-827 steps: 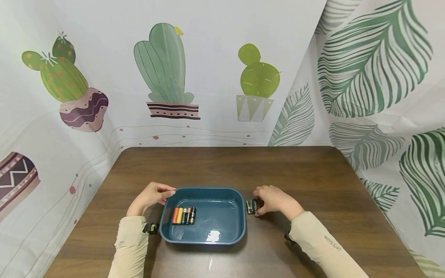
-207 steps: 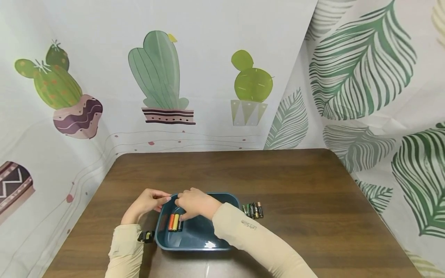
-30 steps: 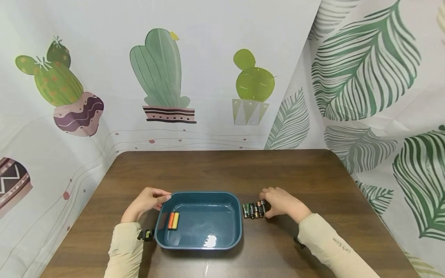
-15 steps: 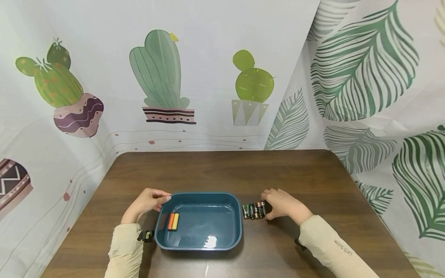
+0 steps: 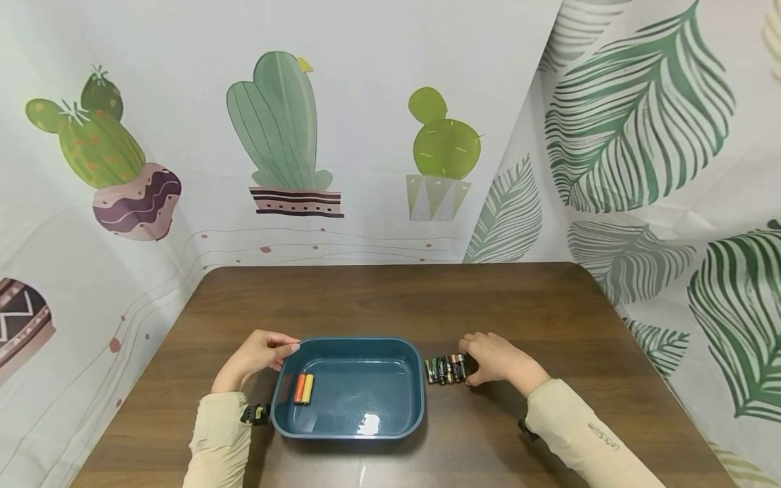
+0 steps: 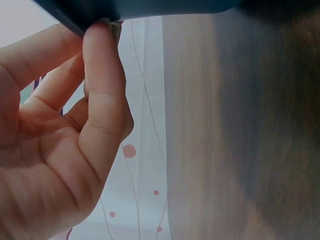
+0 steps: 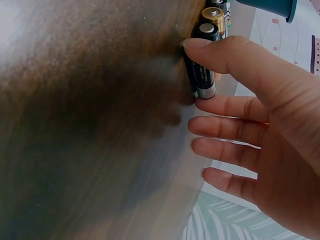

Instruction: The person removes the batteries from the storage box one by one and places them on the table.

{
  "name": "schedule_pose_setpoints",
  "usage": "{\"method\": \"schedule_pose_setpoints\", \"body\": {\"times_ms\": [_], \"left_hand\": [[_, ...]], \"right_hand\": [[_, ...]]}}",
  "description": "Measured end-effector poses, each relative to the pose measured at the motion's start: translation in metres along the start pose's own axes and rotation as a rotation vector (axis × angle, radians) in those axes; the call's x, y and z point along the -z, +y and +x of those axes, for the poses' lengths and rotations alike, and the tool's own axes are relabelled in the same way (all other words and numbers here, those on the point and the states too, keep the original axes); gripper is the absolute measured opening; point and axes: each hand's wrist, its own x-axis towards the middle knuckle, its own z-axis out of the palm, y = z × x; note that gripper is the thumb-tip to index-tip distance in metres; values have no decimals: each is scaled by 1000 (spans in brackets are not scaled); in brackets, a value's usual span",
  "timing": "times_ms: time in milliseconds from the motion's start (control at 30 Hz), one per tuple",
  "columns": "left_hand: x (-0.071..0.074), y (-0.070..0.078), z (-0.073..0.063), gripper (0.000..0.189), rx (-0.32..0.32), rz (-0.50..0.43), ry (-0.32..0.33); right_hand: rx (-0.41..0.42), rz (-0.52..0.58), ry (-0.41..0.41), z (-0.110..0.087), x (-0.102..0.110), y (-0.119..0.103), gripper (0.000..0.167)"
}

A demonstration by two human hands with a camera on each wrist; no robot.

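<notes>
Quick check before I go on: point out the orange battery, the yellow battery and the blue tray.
Orange battery [image 5: 299, 389]: head view, middle of its side.
Yellow battery [image 5: 308, 390]: head view, middle of its side.
Blue tray [image 5: 360, 390]: head view, bare inside floor.

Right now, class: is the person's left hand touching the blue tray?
Touching. The left wrist view shows it: the thumb tip of the left hand meets the edge of the blue tray with no gap between them.
</notes>
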Motion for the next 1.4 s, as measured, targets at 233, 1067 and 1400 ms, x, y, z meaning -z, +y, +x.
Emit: {"method": "schedule_pose_setpoints", "body": {"times_ms": [233, 1067, 1400], "left_hand": [[0, 1, -1, 25, -3, 0, 2], [0, 3, 0, 24, 8, 8, 14], [-1, 2, -1, 23, 14, 4, 18]], "right_hand": [[5, 7, 3, 0, 1, 0, 49], [135, -62, 180, 28, 64, -44, 31], [270, -96, 228, 61, 74, -85, 28]]}}
